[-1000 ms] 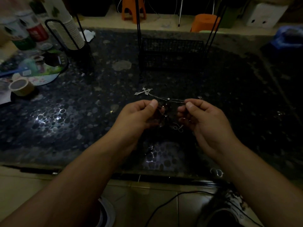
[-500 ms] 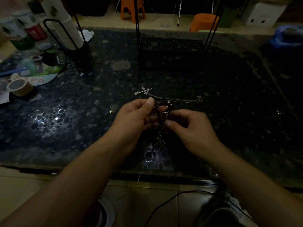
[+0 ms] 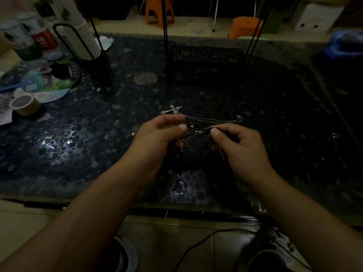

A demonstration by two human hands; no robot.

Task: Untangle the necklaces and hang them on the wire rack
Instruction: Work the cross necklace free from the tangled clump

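Left hand [image 3: 161, 134] and right hand [image 3: 237, 142] pinch dark cord necklace [image 3: 196, 132] above tabletop [image 3: 284, 114] near front edge. Silver cross chain [image 3: 208, 119] lies mid-tabletop. Light, limp, snag-prone; likely grip beside knot.

Both forearms reach forward, left hand [image 3: 160, 134] and right hand [image 3: 238, 143] each in pinching grip.

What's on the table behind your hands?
A silver chain with a cross pendant lies there; farther back stands the wire rack. The left hand covers part of the chain's near end.
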